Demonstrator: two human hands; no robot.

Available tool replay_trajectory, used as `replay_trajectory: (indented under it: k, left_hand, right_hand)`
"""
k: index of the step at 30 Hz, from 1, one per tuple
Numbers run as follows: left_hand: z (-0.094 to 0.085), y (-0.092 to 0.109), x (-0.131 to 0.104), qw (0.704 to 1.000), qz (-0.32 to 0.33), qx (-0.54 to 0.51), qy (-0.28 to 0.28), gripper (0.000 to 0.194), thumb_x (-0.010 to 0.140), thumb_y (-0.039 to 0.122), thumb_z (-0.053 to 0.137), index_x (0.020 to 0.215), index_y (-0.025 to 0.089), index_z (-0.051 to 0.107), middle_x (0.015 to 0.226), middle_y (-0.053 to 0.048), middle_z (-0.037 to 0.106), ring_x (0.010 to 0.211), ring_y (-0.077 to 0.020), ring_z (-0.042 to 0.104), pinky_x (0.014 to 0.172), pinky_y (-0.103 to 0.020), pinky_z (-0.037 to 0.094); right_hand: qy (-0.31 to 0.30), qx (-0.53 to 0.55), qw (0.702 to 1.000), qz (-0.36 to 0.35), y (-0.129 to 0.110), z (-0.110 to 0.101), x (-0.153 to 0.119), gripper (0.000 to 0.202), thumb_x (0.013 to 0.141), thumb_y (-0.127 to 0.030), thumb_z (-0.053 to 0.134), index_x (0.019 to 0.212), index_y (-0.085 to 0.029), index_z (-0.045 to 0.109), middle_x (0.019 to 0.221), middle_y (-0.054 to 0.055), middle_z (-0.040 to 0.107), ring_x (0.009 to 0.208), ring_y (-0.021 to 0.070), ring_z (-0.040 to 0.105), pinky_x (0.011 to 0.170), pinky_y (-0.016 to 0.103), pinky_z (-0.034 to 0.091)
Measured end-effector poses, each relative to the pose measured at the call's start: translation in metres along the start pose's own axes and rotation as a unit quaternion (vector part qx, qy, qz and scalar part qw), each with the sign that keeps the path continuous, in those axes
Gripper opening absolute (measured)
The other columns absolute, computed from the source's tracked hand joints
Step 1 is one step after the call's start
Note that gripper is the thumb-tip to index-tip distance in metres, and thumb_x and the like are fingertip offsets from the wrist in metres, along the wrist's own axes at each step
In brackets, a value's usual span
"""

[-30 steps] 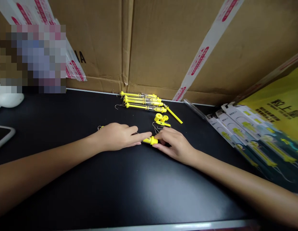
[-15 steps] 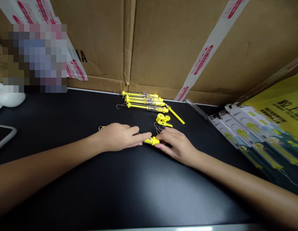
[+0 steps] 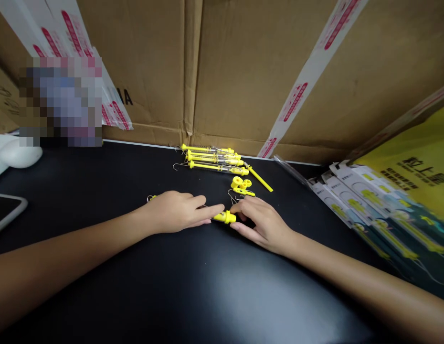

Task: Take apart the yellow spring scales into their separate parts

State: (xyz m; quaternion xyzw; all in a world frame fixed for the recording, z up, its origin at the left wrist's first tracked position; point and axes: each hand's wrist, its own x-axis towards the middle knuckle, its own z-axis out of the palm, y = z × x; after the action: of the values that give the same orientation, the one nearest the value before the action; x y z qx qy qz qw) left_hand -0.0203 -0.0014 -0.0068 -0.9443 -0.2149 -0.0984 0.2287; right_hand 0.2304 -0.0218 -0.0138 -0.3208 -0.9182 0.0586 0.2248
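A yellow spring scale (image 3: 225, 217) with a clear tube lies low over the black tabletop, its capped end pointing right. My left hand (image 3: 177, 211) is closed over its tube, palm down, and hides most of it. A metal ring or hook shows past the left wrist. At the yellow cap, the thumb and index finger of my right hand (image 3: 265, 224) sit on either side of the end. Just behind that hand lie small yellow rings (image 3: 240, 182) and a yellow piece with wire hooks and a spring (image 3: 244, 192).
Several assembled spring scales (image 3: 215, 157) lie together at the back, beside a yellow rod (image 3: 260, 178) and a clear tube (image 3: 290, 169). Packaged scales (image 3: 365, 205) lean at right by a yellow bag (image 3: 415, 148). Cardboard (image 3: 236, 71) walls the back; a phone-like device (image 3: 9, 210) is left.
My view has tilted slightly, so the scene sits lower. The right thumb and index finger have spread a little at the cap. My left hand stays on the spring scale.
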Motion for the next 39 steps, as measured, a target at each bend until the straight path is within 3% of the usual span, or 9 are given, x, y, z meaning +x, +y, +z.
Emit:
replay_trajectory:
  k: [6,14,18,23,28,33,39]
  left_hand:
    - [-0.0024,0.0001,-0.0001,1.0,-0.007,0.002,-0.016,0.034,0.095,0.038,0.035,0.127,0.029,0.042,0.077,0.003,0.057,0.058,-0.0112,0.058,0.043,-0.023,0.029]
    - [-0.0028,0.0007,0.0006,0.999,-0.015,-0.024,-0.024,0.029,0.095,0.039,0.035,0.115,0.024,0.05,0.078,0.003,0.059,0.064,-0.0112,0.06,0.045,-0.023,0.03]
    - [-0.0008,0.0011,0.0003,0.999,-0.022,-0.03,-0.016,0.028,0.095,0.04,0.034,0.113,0.025,0.051,0.077,0.003,0.059,0.062,-0.0107,0.059,0.043,-0.024,0.027]
    - [0.0006,0.0014,-0.0001,0.999,-0.023,-0.029,-0.009,0.029,0.096,0.042,0.032,0.113,0.026,0.05,0.077,0.003,0.059,0.059,-0.0113,0.058,0.041,-0.025,0.022]
    - [0.0014,0.0011,-0.0004,0.999,-0.021,-0.028,-0.001,0.029,0.095,0.042,0.033,0.113,0.026,0.05,0.076,0.003,0.059,0.059,-0.0112,0.059,0.041,-0.025,0.023]
    - [0.0024,0.001,-0.0005,0.999,-0.023,-0.028,0.003,0.029,0.095,0.042,0.033,0.113,0.025,0.05,0.076,0.003,0.058,0.06,-0.0109,0.059,0.041,-0.025,0.024]
    - [0.0034,0.0011,-0.0005,0.999,-0.027,-0.032,-0.001,0.029,0.095,0.042,0.033,0.113,0.026,0.05,0.076,0.003,0.058,0.059,-0.0105,0.058,0.041,-0.024,0.024]
  right_hand:
    - [-0.001,-0.003,1.0,-0.012,-0.0015,-0.0003,0.0014,0.014,0.091,-0.03,0.048,0.087,-0.018,0.053,0.072,0.003,0.056,0.068,0.015,0.048,0.065,0.026,0.038]
    - [0.024,0.013,0.999,-0.017,-0.0008,0.002,0.0003,0.011,0.089,-0.029,0.052,0.086,-0.018,0.052,0.065,-0.001,0.049,0.063,0.0126,0.045,0.061,0.025,0.036]
    - [0.004,0.005,1.0,-0.006,0.0001,0.0002,0.0001,0.021,0.088,-0.038,0.053,0.09,-0.017,0.052,0.069,0.001,0.051,0.065,0.0141,0.046,0.064,0.027,0.038]
    - [-0.004,0.0,1.0,-0.026,0.001,0.0007,0.0009,0.016,0.092,-0.031,0.046,0.09,-0.017,0.054,0.074,0.004,0.057,0.068,0.0153,0.048,0.066,0.028,0.039]
    - [0.02,0.008,0.999,-0.024,0.0003,0.0022,-0.0003,0.014,0.089,-0.032,0.051,0.09,-0.018,0.053,0.067,0.0,0.051,0.063,0.0136,0.046,0.062,0.026,0.037]
    - [-0.003,0.001,1.0,-0.008,-0.0001,0.0003,0.0,0.024,0.088,-0.04,0.052,0.094,-0.017,0.053,0.072,0.002,0.054,0.066,0.0148,0.047,0.066,0.028,0.039]
    - [-0.006,-0.008,1.0,-0.018,0.0004,0.001,0.0014,0.017,0.091,-0.033,0.047,0.087,-0.017,0.054,0.07,0.003,0.055,0.067,0.0148,0.047,0.065,0.027,0.038]
